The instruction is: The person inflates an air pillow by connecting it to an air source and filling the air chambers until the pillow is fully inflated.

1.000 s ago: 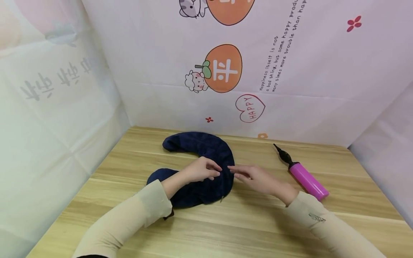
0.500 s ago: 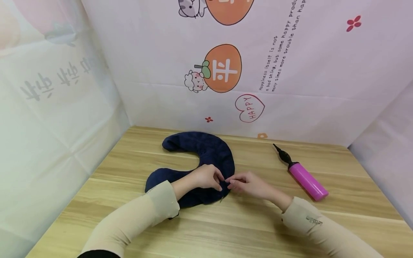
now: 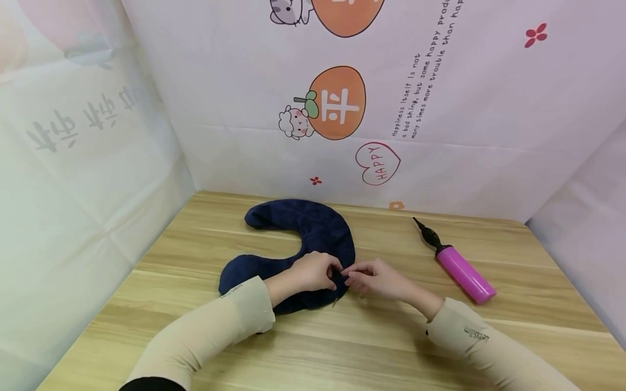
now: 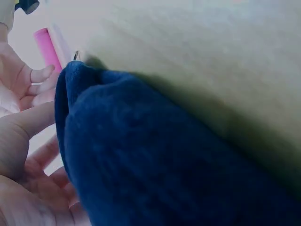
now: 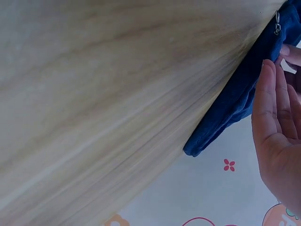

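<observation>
One soft navy plush pillow (image 3: 324, 222) — a flat, rumpled U opening leftward — lies left of centre on the wood-grained tabletop (image 3: 381, 350), one metal zipper pull (image 5: 277, 23) at its edge. Two hands meet over its lower right part: the left hand (image 3: 313, 271) has fingers bent, thumb slightly apart; the right hand (image 3: 381, 279) has thumb and forefinger close together by the fabric's rim. Whether either pinches the cloth, I cannot tell. One smooth magenta pump (image 3: 464, 274) with a black tapered end lies rightward. Creased, printed fabric walls (image 3: 235, 141) rise behind and beside.
</observation>
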